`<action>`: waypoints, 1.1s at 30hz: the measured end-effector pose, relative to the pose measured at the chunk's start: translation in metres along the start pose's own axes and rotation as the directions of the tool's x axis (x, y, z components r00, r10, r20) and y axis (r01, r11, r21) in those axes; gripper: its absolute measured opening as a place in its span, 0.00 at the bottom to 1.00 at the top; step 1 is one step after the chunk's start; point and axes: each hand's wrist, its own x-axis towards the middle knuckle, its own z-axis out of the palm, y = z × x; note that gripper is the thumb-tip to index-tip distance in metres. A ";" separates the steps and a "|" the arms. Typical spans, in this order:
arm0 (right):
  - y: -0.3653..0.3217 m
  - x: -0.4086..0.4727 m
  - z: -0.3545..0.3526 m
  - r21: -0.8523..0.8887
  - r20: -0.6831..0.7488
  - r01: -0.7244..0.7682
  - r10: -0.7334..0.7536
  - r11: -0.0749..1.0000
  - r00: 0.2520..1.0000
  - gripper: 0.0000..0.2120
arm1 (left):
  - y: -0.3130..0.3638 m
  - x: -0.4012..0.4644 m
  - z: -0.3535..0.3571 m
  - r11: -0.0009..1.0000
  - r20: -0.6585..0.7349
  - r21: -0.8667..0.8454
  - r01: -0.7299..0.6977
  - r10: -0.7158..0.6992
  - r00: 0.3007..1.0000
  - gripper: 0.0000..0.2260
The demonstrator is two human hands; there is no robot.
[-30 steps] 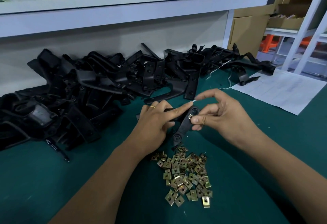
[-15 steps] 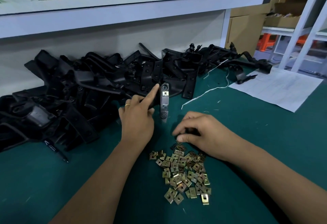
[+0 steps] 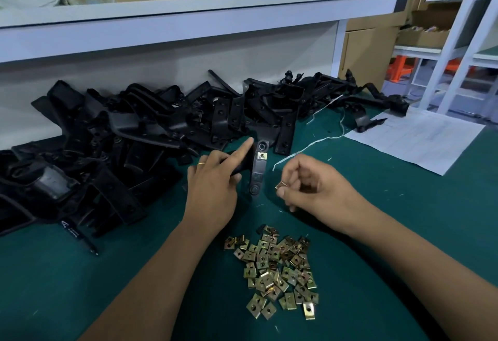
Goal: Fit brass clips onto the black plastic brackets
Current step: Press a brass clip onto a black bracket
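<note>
Green felt surface [image 3: 404, 233], matte. Heap of black plastic brackets [image 3: 113, 136] along back wall, glossy, angular. Loose pile of brass clips [image 3: 275, 268] near front, flat squares, holed. Left hand [image 3: 215, 187] gripping bracket [image 3: 257, 171] upright, one clip [image 3: 262, 155] already seated near top. Right hand [image 3: 310, 187], since half-second ago, lifted off pile; fingers [image 3: 281, 192] now pinching new clip [image 3: 280, 185]. Likely next: lower hole.
</note>
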 end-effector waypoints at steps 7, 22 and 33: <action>0.006 0.004 0.004 0.301 -0.094 -0.029 0.060 0.953 0.994 0.06 | 0.000 0.001 0.001 1.000 0.033 -0.009 -0.012 0.012 0.999 0.36; 0.021 0.011 0.003 -0.602 -0.219 -0.187 0.064 0.777 0.974 0.10 | -0.002 0.001 0.005 0.998 0.117 0.036 -0.053 0.048 0.992 0.37; 0.009 0.008 0.018 0.296 -0.158 -0.166 0.219 0.941 0.963 0.07 | 0.001 -0.001 0.003 0.994 0.097 -0.073 -0.082 0.088 0.991 0.36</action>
